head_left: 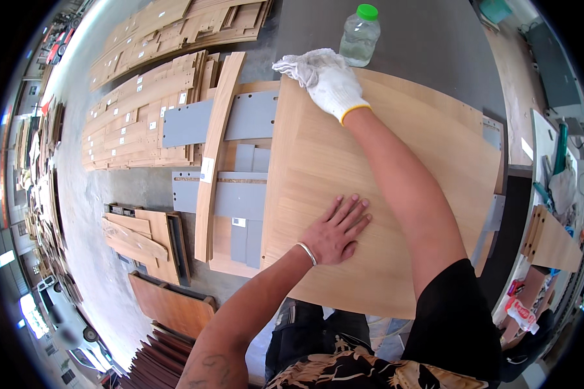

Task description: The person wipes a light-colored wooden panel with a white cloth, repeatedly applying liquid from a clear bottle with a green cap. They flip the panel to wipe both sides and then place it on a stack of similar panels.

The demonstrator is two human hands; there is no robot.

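From where I stand, the nearest thing at work is the left hand (334, 233): bare, palm down, fingers extended and slightly apart, holding nothing. It rests on a wide wooden panel (324, 162), which lies directly in front of the person, beneath both arms. Beyond it the right hand (336, 87), gloved in white, reaches to the panel's far left corner with a pale cloth (295, 68) bunched at its fingers. Those are hidden, so I can't tell whether they pinch the cloth or only press on it.

I'd judge this a wiping step, the left palm steadying the work; the next move calls for even pressure along that edge, clear of the bottle (359, 42).

Off to the left, a narrow strip (215, 136) crosses some grey boards (250, 117). The bottle stands just past the panel on a dark tabletop (428, 42). Farther left lie stacked boards (143, 120).
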